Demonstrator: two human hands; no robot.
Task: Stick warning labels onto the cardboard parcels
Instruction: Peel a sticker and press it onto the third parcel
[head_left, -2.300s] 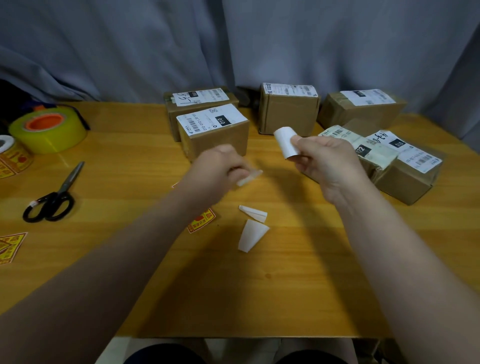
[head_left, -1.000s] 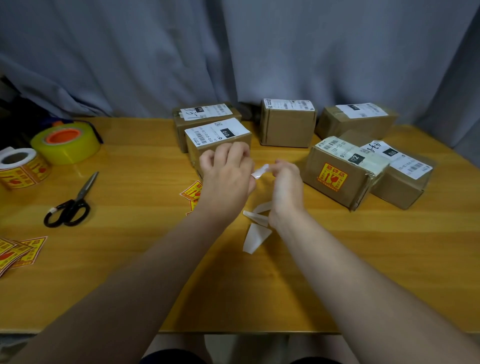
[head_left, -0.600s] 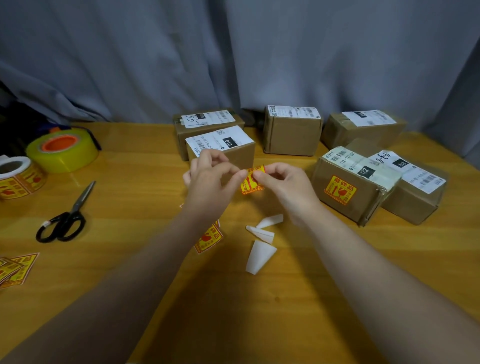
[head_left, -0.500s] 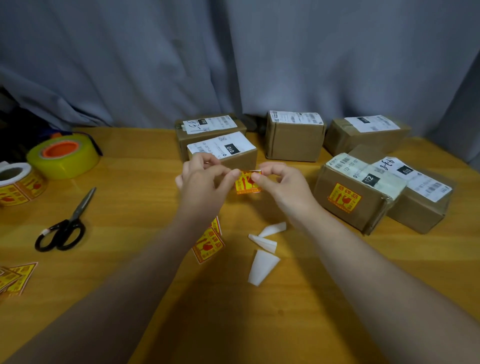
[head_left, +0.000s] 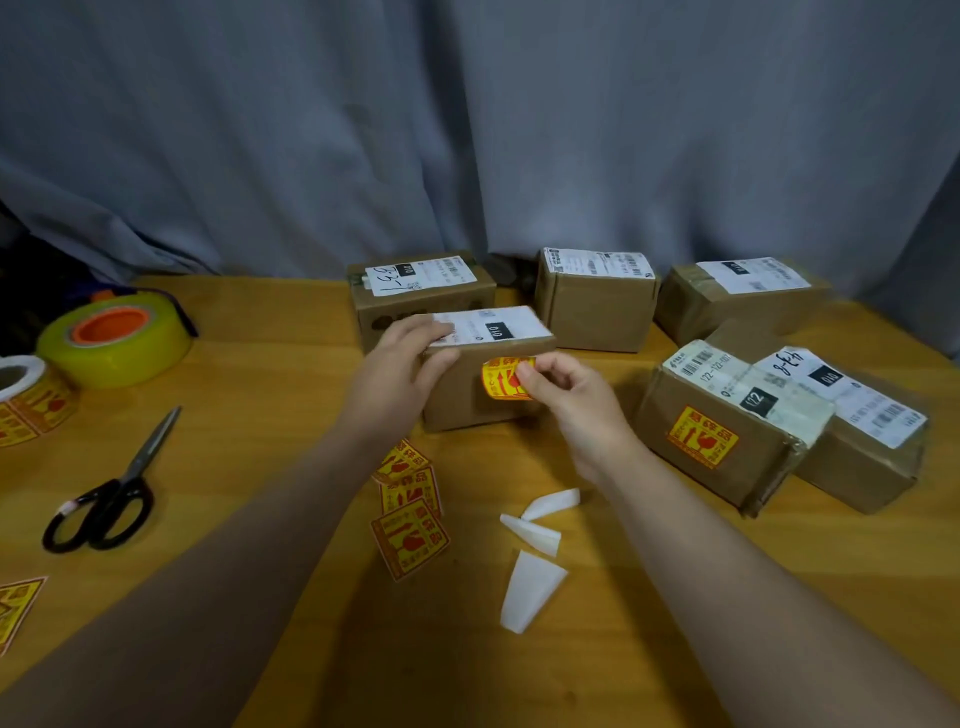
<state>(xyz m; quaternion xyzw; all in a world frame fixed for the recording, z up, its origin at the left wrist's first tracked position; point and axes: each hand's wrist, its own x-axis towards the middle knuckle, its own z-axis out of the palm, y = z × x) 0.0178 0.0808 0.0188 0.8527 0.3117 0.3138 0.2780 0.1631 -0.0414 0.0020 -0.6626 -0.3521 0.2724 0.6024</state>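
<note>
Left hand (head_left: 400, 364) around parcel (head_left: 457, 402), right hand (head_left: 571, 400) with pinched warning label (head_left: 498, 380); wooden table (head_left: 260, 374), grey curtain (head_left: 467, 130) behind.

Right hand (head_left: 571, 402) pinches warning label (head_left: 500, 382) against parcel (head_left: 457, 402).

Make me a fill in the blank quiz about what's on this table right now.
The right hand pinches a warning label against the ____ face of the parcel.
The left hand grips that parcel at its top ____ corner.
____ white backing scraps lie on the table.
The scissors have ____ handles.
Missing words: front, left, three, black.
</note>
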